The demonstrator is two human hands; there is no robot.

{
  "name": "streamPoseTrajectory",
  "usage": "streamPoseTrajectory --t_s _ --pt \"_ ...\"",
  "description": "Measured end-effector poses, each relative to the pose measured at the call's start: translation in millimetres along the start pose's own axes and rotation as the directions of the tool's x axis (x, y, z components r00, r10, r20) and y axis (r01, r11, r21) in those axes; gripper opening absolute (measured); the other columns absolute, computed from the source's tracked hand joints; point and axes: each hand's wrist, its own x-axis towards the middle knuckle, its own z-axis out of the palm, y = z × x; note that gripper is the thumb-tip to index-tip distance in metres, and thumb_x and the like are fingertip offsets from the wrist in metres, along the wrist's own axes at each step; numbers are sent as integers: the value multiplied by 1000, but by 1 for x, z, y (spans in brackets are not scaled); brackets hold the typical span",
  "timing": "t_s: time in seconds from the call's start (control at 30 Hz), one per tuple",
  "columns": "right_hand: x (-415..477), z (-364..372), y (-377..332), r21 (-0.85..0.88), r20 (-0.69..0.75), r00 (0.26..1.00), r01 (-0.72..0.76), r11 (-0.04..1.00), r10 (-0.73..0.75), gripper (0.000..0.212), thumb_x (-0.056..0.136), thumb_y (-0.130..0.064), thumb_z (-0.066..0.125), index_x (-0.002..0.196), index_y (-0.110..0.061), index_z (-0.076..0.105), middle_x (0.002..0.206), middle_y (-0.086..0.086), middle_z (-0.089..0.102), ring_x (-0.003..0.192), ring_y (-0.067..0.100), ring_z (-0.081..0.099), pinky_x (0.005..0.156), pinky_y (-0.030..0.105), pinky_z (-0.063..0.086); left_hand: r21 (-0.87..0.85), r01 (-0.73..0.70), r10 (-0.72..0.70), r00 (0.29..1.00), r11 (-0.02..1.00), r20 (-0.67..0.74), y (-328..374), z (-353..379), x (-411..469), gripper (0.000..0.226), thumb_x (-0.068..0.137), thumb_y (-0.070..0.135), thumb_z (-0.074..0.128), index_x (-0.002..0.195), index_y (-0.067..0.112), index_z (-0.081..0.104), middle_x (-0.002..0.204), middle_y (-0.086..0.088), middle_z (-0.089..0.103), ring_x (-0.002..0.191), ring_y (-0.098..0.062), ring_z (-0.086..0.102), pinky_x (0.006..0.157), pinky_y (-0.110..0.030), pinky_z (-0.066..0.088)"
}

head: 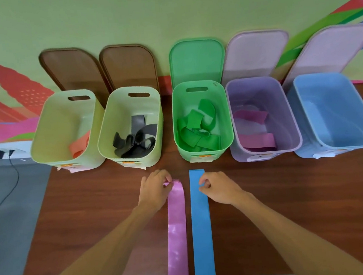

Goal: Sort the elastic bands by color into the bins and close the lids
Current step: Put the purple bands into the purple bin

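Five open bins (197, 82); left hand (155, 189) pinches one pink band (177, 226), right hand (219, 188) pinches one blue band (201, 224)

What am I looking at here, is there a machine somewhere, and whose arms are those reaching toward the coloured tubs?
There is no machine here. A person wears a camera on the head, so this single picture looks down over their own arms. The left hand pinches the far end of a pink band, and the right hand pinches the edge of a blue band. Both lie along the brown table.

Behind them stand five open tubs, with their lids leaning on the wall. From the left:
- a pale green bin holds an orange band
- a second pale green bin holds grey bands
- the green bin holds green bands
- the purple bin holds pink bands
- no band shows in the blue bin
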Motion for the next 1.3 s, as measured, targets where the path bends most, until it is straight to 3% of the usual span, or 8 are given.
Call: streamPoseTrajectory --t_s 0.17,0.27,0.57,0.7,0.83,0.97,1.17,1.3 --pt "21 12 -36 -15 -78 992 102 995 -103 21 89 -19 55 106 -14 66 104 2 69 97 19 65 84 32 51 -150 24 -14 998 988 67 -15 -18 -10 10 85 19 67 85 23 58 96 5 69 87 -13 65 74 -25 50" --pt "29 19 -47 -48 -111 987 110 993 -115 19 89 -18 53 104 -17 65 106 2 68 97 20 64 86 39 53 -192 -9 41 986 981 162 -20 -21 -14 16 86 20 65 82 27 52 101 5 68 92 -14 65 80 -31 54" --pt "57 41 -59 -279 -3 996 82 957 -86 42 90 -15 53 132 -13 50 133 9 50 121 29 52 99 42 46 -335 134 -85 984 933 157 -33 -50 -33 10 87 18 65 90 22 57 83 2 66 77 -19 61 71 -29 51" --pt "65 58 -67 -398 -54 997 35 917 -62 42 91 -15 57 132 -13 45 132 8 44 113 33 57 88 41 48 -195 156 -134 984 968 119 -38 -72 -38 22 89 18 61 110 14 68 101 -2 69 91 -18 62 76 -22 44" --pt "60 65 -70 -453 -137 987 12 891 -83 18 91 -14 56 109 -12 59 116 9 55 102 33 61 82 40 48 -8 122 -121 986 992 111 -36 -91 -44 20 90 22 55 105 20 67 109 -3 68 98 -25 63 84 -38 51" --pt "40 50 -78 -376 -215 969 33 926 -122 13 92 -22 56 97 -14 65 105 8 59 96 33 62 80 40 49 66 107 -116 983 992 146 -27 -107 -50 18 87 28 55 100 23 65 105 -2 67 98 -26 62 82 -39 51" --pt "-15 7 -92 -247 -194 969 100 964 -150 15 79 -28 70 81 -14 69 84 1 70 82 20 64 68 31 47 -327 55 8 982 943 187 9 -141 -55 7 83 14 62 79 11 67 70 1 63 59 -8 54 64 -25 48" --pt "-56 -9 -100 -282 -321 932 76 957 -168 31 84 -34 61 70 -6 65 71 8 66 71 23 59 60 34 44 -496 38 76 975 868 207 33 -164 -61 10 87 16 61 79 12 65 57 9 55 50 -6 47 51 -14 39"
